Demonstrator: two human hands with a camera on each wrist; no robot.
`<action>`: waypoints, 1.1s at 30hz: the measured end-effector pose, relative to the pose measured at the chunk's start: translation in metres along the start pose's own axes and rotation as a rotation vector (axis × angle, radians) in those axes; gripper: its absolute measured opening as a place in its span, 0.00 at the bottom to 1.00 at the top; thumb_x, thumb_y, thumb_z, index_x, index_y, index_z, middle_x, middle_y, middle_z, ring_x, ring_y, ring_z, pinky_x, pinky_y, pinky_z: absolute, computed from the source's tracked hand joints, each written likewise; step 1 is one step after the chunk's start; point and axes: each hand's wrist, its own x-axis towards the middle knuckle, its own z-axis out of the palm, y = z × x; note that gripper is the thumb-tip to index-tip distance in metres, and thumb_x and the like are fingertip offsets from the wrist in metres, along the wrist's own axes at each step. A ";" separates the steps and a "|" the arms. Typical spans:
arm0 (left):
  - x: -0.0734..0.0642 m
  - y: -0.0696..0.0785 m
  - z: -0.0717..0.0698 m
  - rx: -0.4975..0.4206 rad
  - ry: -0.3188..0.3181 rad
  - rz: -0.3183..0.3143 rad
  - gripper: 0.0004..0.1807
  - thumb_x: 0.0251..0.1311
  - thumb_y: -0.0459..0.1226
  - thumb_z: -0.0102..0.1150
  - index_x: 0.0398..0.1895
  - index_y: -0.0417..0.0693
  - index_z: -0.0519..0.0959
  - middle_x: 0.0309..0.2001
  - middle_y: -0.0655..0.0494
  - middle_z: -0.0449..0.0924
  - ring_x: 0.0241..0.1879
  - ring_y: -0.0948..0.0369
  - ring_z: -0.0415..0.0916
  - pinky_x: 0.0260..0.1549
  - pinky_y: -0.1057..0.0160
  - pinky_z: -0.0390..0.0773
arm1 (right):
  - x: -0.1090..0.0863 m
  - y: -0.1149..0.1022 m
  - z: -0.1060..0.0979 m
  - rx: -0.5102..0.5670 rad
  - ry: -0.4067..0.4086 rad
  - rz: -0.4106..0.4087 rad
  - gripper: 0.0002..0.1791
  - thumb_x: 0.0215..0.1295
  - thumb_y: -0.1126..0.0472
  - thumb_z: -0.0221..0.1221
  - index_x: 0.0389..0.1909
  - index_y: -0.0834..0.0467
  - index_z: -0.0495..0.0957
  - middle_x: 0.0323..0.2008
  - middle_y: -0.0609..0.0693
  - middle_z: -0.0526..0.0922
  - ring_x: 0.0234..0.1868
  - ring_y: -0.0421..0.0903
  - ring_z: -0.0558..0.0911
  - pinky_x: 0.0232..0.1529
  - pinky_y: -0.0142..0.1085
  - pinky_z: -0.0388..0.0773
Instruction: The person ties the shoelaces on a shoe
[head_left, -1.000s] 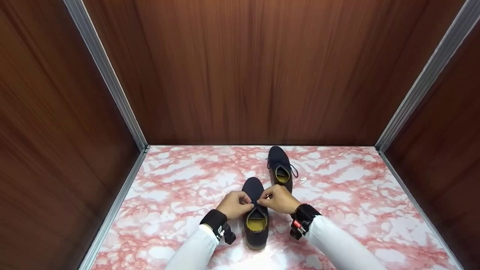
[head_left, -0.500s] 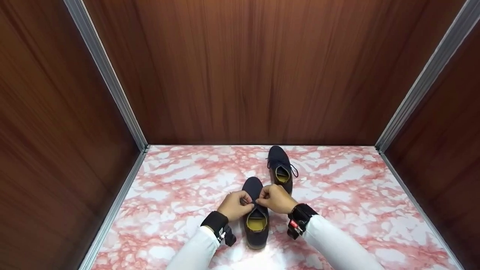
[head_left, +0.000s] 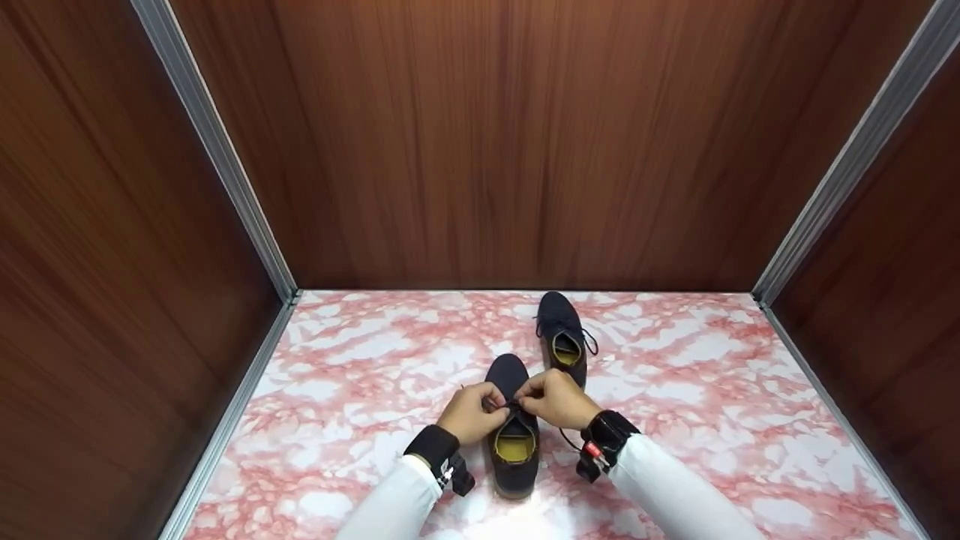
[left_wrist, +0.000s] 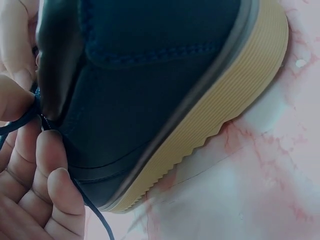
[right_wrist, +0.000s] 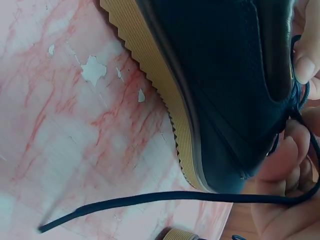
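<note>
A dark navy lace-up shoe [head_left: 514,477] with a yellow insole and tan ridged sole stands upright, toe pointing away. My left hand [head_left: 472,412] pinches its shoelace [left_wrist: 97,212] at the throat between thumb and fingers. On the other side, my right hand [head_left: 561,399] pinches the lace too, fingertips close to the left ones. In the right wrist view a long free shoelace end [right_wrist: 175,196] runs from the right hand across the shoe's toe. The knot area is partly hidden behind the fingers.
A matching shoe [head_left: 559,313], its lace tied in loops, stands farther back to the right, near the back wall [head_left: 480,150]. Brown wood-look panels with grey metal corner strips enclose the red-and-white marbled surface [head_left: 345,360].
Both hands stay at the throat of the near shoe with only small finger shifts. A lace end now shows beneath the right hand by the wrist. The shoes stay put.
</note>
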 end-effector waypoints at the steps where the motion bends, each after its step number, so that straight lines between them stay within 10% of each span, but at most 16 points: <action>1: 0.000 0.000 0.000 0.000 0.004 0.001 0.05 0.60 0.35 0.70 0.33 0.46 0.81 0.33 0.55 0.87 0.32 0.72 0.78 0.35 0.72 0.79 | 0.000 0.000 -0.001 0.015 -0.009 0.005 0.05 0.62 0.65 0.68 0.33 0.54 0.91 0.30 0.46 0.92 0.31 0.32 0.80 0.34 0.25 0.76; 9: 0.000 0.001 0.000 -0.002 0.012 0.015 0.05 0.61 0.35 0.69 0.33 0.46 0.81 0.33 0.55 0.87 0.32 0.71 0.78 0.36 0.71 0.80 | 0.003 -0.002 0.000 0.102 -0.022 0.044 0.12 0.63 0.65 0.70 0.46 0.64 0.86 0.26 0.51 0.89 0.24 0.33 0.79 0.25 0.25 0.74; 20: -0.003 -0.003 0.001 -0.023 0.020 0.045 0.05 0.61 0.34 0.70 0.35 0.44 0.82 0.34 0.51 0.88 0.33 0.70 0.80 0.36 0.72 0.80 | 0.002 -0.003 0.005 -0.083 0.005 -0.111 0.04 0.65 0.63 0.70 0.38 0.57 0.91 0.32 0.49 0.92 0.34 0.37 0.86 0.35 0.27 0.80; 33: -0.012 -0.009 -0.003 -0.060 0.027 0.051 0.05 0.62 0.37 0.71 0.35 0.48 0.83 0.36 0.54 0.88 0.34 0.71 0.81 0.37 0.72 0.80 | -0.001 0.002 0.009 -0.092 0.029 -0.103 0.07 0.66 0.63 0.69 0.29 0.54 0.82 0.24 0.44 0.82 0.26 0.31 0.73 0.29 0.26 0.72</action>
